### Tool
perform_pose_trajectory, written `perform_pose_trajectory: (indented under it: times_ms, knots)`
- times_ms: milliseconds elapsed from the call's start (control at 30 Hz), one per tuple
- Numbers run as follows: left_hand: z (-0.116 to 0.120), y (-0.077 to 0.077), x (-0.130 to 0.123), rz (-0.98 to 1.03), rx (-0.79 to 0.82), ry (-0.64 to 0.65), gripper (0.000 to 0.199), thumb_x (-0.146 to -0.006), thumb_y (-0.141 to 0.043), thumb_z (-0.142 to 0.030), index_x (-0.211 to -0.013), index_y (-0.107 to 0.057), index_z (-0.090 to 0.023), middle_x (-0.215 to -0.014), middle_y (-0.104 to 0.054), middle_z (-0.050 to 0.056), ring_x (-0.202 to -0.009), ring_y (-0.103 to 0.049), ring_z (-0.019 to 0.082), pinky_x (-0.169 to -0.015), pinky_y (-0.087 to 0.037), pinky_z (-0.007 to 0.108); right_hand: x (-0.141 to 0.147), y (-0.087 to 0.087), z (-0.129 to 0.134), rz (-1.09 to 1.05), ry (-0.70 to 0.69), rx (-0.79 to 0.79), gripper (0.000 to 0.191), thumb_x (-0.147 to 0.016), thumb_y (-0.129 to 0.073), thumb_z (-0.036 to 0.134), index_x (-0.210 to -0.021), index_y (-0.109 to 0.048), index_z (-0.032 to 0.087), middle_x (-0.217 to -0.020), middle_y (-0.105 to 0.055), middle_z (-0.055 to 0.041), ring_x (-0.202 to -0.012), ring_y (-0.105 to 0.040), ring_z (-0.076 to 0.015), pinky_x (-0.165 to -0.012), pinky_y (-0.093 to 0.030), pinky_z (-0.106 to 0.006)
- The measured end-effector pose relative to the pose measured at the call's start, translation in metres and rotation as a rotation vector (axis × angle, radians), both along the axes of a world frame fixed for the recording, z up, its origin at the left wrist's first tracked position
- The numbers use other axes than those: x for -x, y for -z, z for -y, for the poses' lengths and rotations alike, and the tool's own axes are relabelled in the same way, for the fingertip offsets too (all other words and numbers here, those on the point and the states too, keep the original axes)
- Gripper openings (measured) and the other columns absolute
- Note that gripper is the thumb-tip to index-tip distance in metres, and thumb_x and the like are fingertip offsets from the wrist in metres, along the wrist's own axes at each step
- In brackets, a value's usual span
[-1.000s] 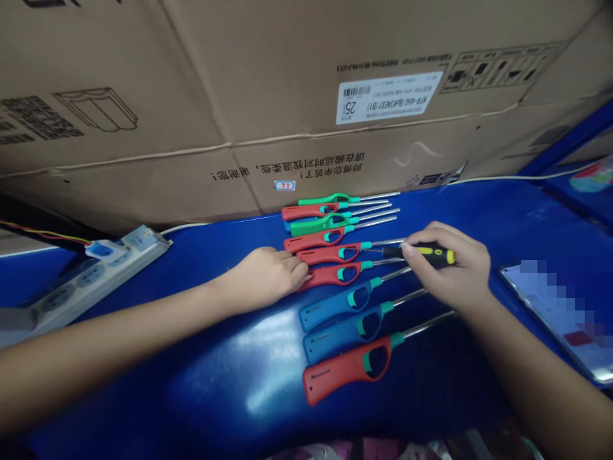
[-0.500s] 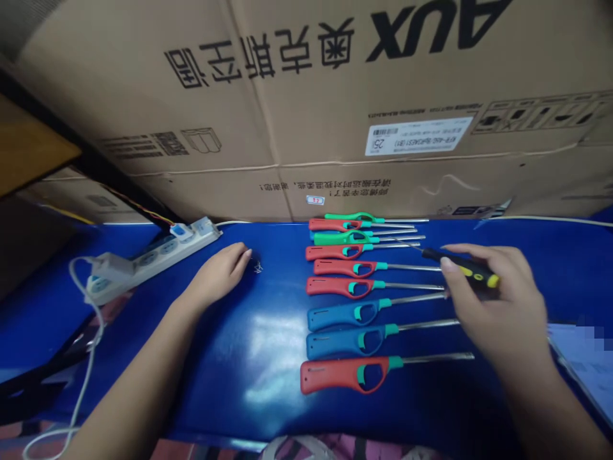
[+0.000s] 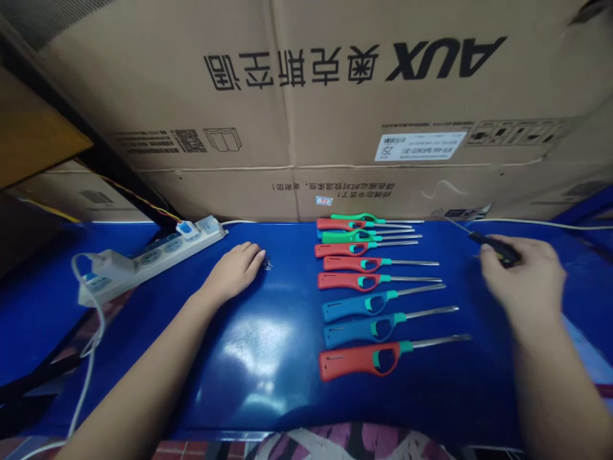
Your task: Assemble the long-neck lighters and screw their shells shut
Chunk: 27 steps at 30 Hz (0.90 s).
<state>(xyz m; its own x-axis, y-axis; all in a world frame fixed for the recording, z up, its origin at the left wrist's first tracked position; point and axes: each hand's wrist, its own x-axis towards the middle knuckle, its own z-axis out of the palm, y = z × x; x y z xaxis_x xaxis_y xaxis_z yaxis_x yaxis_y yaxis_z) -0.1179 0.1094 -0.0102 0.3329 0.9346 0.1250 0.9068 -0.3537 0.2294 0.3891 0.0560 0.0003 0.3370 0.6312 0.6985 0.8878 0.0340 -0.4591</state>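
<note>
Several long-necked lighters with red, blue and green handles lie in a column on the blue table, metal tubes pointing right. The nearest is a red lighter (image 3: 345,363); a blue lighter (image 3: 357,331) lies just beyond it. My right hand (image 3: 524,275), right of the lighters, grips a black screwdriver (image 3: 495,248), its thin shaft pointing up and left. My left hand (image 3: 237,269) rests on the table left of the lighters, fingers curled together. Beside its fingertips is a small pile of tiny metal pieces (image 3: 269,264). Whether that hand pinches one is hidden.
A large cardboard box (image 3: 335,140) stands along the back of the blue table (image 3: 249,383). At the left lies a white power strip (image 3: 158,255) with plugs and a white cable hanging down. Some papers (image 3: 587,348) show at the right edge.
My right hand has moved right with the screwdriver, away from the lighter tubes. The camera view has shifted a little. My left hand stays beside the small metal pieces.
</note>
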Motion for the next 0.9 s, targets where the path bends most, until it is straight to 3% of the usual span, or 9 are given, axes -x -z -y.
perform_pose_trajectory:
  times_ms: [133,333,433,533,600,667,767,800,900]
  knots:
    - [0.004,0.0,-0.005,0.09,-0.032,-0.05,0.037,-0.104,-0.033,-0.05,-0.088,-0.053,-0.022,-0.09,-0.06,0.008,-0.09,-0.06,0.028,-0.085,-0.048,0.042,-0.025,0.022,-0.015,0.05,0.018,0.076,0.013,-0.066,-0.072,0.018,-0.077,-0.07,0.026,-0.071,-0.06,-0.0088,-0.077,-0.061,-0.0313,-0.075,-0.049,-0.047]
    - [0.016,-0.002,-0.025,0.269,-0.113,-0.023,0.03,-0.104,-0.041,-0.046,-0.098,-0.055,-0.021,-0.096,-0.061,0.007,-0.093,-0.059,0.025,-0.088,-0.048,0.039,-0.02,0.046,-0.019,0.067,0.018,0.255,0.021,-0.069,-0.062,0.023,-0.089,-0.068,0.022,-0.078,-0.056,-0.0058,-0.073,-0.058,-0.0269,-0.073,-0.051,-0.044]
    - [0.02,0.0,-0.036,0.33,-0.124,0.069,0.026,-0.103,-0.047,-0.044,-0.101,-0.058,-0.02,-0.094,-0.061,0.005,-0.089,-0.059,0.023,-0.085,-0.049,0.036,-0.013,0.044,-0.018,0.063,0.001,0.343,0.022,-0.07,-0.062,0.025,-0.092,-0.067,0.021,-0.08,-0.055,-0.0061,-0.075,-0.057,-0.0278,-0.075,-0.051,-0.046]
    - [0.028,-0.001,-0.046,0.346,-0.119,0.207,0.023,-0.102,-0.052,-0.04,-0.107,-0.06,-0.02,-0.1,-0.063,0.006,-0.095,-0.059,0.022,-0.088,-0.049,0.036,-0.002,0.026,-0.012,0.067,-0.032,0.387,0.021,-0.076,-0.059,0.027,-0.093,-0.067,0.018,-0.089,-0.055,-0.0117,-0.093,-0.057,-0.0337,-0.088,-0.048,-0.054]
    - [0.038,-0.006,-0.055,0.361,-0.11,0.306,0.019,-0.101,-0.054,-0.036,-0.109,-0.06,-0.019,-0.105,-0.064,0.006,-0.1,-0.059,0.022,-0.092,-0.048,0.036,0.01,0.008,-0.004,0.072,-0.151,0.443,0.023,-0.082,-0.058,0.032,-0.097,-0.067,0.017,-0.1,-0.058,-0.0152,-0.101,-0.057,-0.0332,-0.092,-0.047,-0.052]
    - [0.051,-0.013,-0.066,0.36,-0.082,0.4,0.016,-0.101,-0.056,-0.033,-0.108,-0.061,-0.019,-0.107,-0.065,0.007,-0.102,-0.059,0.022,-0.094,-0.046,0.037,0.026,-0.012,0.01,0.076,-0.387,0.57,0.023,-0.087,-0.058,0.039,-0.095,-0.068,0.02,-0.095,-0.061,-0.0091,-0.088,-0.061,-0.0239,-0.084,-0.052,-0.04]
    - [0.075,-0.018,-0.085,0.312,0.01,0.585,0.018,-0.102,-0.057,-0.033,-0.113,-0.064,-0.022,-0.11,-0.066,0.006,-0.103,-0.06,0.021,-0.093,-0.046,0.037,0.051,-0.034,0.031,0.118,-0.934,0.972,0.026,-0.083,-0.073,0.045,-0.096,-0.073,0.023,-0.087,-0.064,-0.0021,-0.077,-0.061,-0.0165,-0.071,-0.051,-0.028]
    - [0.083,-0.018,-0.091,0.302,0.039,0.625,0.02,-0.101,-0.059,-0.035,-0.115,-0.064,-0.022,-0.111,-0.066,0.006,-0.102,-0.06,0.021,-0.091,-0.046,0.036,0.058,-0.038,0.037,0.145,-1.021,1.06,0.025,-0.083,-0.074,0.041,-0.098,-0.073,0.021,-0.085,-0.063,-0.0015,-0.074,-0.059,-0.0154,-0.069,-0.049,-0.028]
    - [0.098,-0.013,-0.106,0.226,0.05,0.713,0.03,-0.099,-0.061,-0.043,-0.121,-0.065,-0.023,-0.113,-0.066,0.006,-0.099,-0.061,0.023,-0.085,-0.046,0.037,0.074,-0.04,0.047,0.256,-1.012,1.123,0.015,-0.084,-0.075,0.029,-0.093,-0.075,0.018,-0.083,-0.059,-0.0011,-0.073,-0.056,-0.0148,-0.067,-0.044,-0.028]
